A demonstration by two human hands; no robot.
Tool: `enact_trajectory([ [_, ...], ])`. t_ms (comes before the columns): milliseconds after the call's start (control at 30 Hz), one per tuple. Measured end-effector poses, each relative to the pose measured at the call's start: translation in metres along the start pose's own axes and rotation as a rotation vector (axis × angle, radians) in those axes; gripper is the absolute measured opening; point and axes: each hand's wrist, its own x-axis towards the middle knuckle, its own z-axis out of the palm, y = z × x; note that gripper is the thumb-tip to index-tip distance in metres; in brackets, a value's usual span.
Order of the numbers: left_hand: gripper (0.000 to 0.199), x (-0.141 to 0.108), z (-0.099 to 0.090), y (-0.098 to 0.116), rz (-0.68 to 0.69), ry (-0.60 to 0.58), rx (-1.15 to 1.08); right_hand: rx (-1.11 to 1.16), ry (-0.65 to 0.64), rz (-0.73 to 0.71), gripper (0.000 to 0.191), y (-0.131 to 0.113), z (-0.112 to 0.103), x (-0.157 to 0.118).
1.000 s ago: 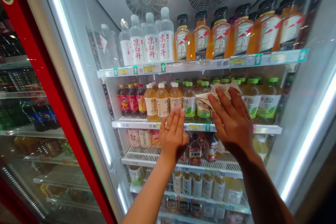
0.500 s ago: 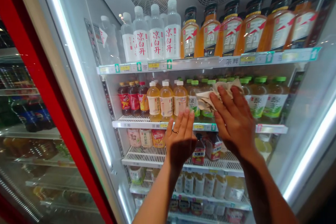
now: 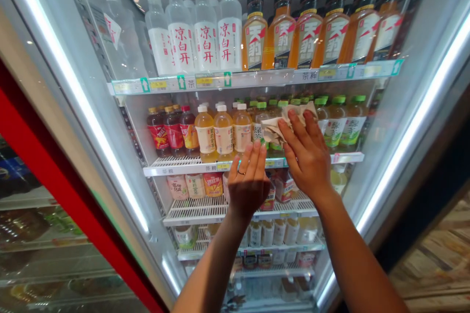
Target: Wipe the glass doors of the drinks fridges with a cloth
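Observation:
My right hand (image 3: 306, 151) presses a beige crumpled cloth (image 3: 273, 124) flat beneath its fingers. The cloth appears to lie against a clear pane in front of the drink shelves. To its left, my left hand (image 3: 249, 178) is held up with straight fingers and a ring on one of them, its palm facing the shelves and nothing in it. Behind the hands, green tea bottles (image 3: 336, 127) and pale-labelled tea bottles (image 3: 223, 132) line the second shelf; some are partly hidden by the cloth and fingers.
Clear water bottles (image 3: 205, 34) and amber black-capped bottles (image 3: 282, 34) fill the top shelf. Light strips (image 3: 88, 102) run down the cooler's sides. A red frame (image 3: 69, 190) borders another drinks cooler at left. Lower wire shelves (image 3: 198, 210) hold more drinks.
The view has shifted, so the shelves sit further left and slightly higher. Both hands and the cloth keep nearly the same place before the bottles. Wooden slats now show at lower right.

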Motion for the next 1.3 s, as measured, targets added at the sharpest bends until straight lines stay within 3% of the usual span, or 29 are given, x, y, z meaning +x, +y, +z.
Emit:
enact_trajectory([
  [200, 0.089, 0.000, -0.002, -0.001, 0.011, -0.018, -0.009, 0.007, 0.044, 0.059, 0.078, -0.003, 0.003, 0.007],
  [367, 0.091, -0.001, -0.011, -0.008, 0.055, -0.061, -0.035, 0.024, -0.015, 0.041, 0.079, -0.015, 0.010, 0.017],
  [567, 0.089, -0.008, -0.028, -0.039, 0.056, -0.034, 0.022, 0.034, 0.002, 0.040, 0.078, -0.016, 0.005, 0.007],
  [700, 0.091, -0.007, -0.036, -0.065, 0.031, 0.041, 0.079, 0.029, 0.053, 0.120, 0.079, -0.023, 0.011, 0.018],
  [867, 0.090, -0.007, -0.037, -0.085, 0.013, 0.071, 0.070, 0.040, 0.025, 0.060, 0.079, -0.040, 0.021, 0.029],
  [1000, 0.090, -0.012, -0.034, -0.088, 0.031, 0.067, 0.069, 0.030, -0.044, 0.040, 0.082, -0.045, 0.019, 0.019],
  [1100, 0.091, -0.014, -0.033, -0.086, 0.025, 0.062, 0.058, 0.020, -0.020, 0.067, 0.081, -0.045, 0.018, 0.014],
  [1300, 0.095, -0.011, -0.040, -0.081, 0.009, 0.042, 0.052, 0.009, 0.047, 0.081, 0.081, -0.059, 0.031, 0.039],
])
